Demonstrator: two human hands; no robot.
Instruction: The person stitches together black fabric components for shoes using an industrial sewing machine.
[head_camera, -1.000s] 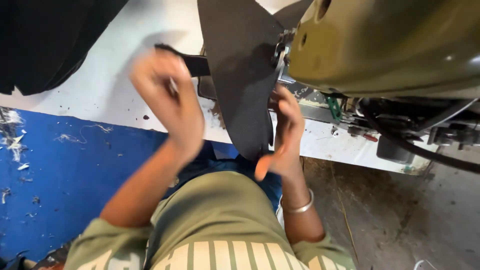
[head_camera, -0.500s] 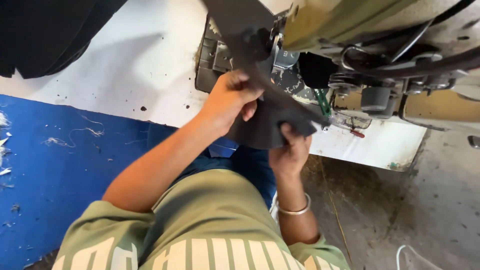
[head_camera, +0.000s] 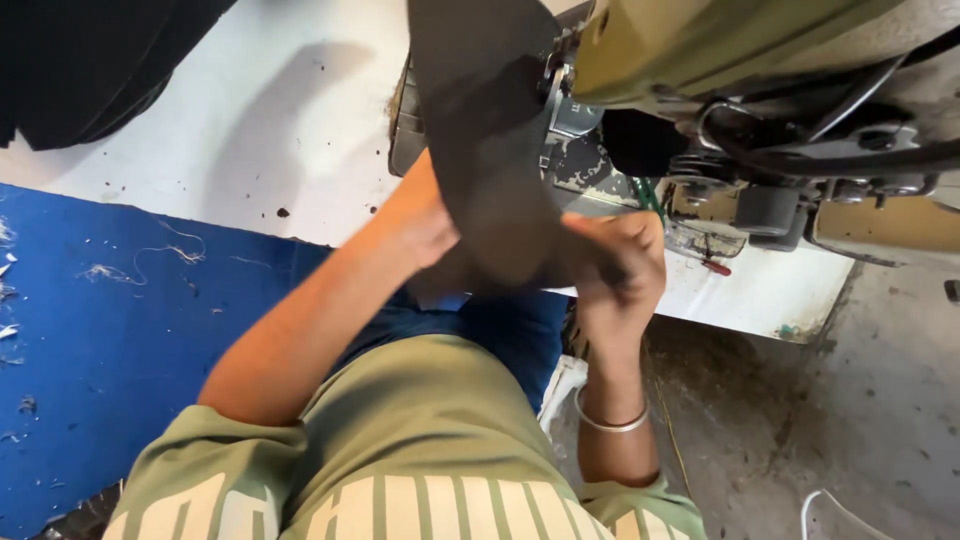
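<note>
Fabric (head_camera: 490, 150), a dark strip, is hanging from the sewing machine (head_camera: 700, 50) over the white table (head_camera: 250, 120), both hands gripping its lower end: left hand (head_camera: 420, 225), right hand (head_camera: 615, 265); stitching progress is hidden.

white worktable (head_camera: 250, 130) with dark specks on its top, used here as landmark. an olive-green industrial sewing machine (head_camera: 720, 40) stood on the table's far right part, cables and metal fittings under its arm. a blue surface (head_camera: 90, 330) strewn with pale thread scraps adjoined the table's near left edge. dark cloth (head_camera: 90, 60) lay over its far left corner. grey, stained concrete floor (head_camera: 850, 420) lay beyond the table's right end. lighting was soft and even.
</note>
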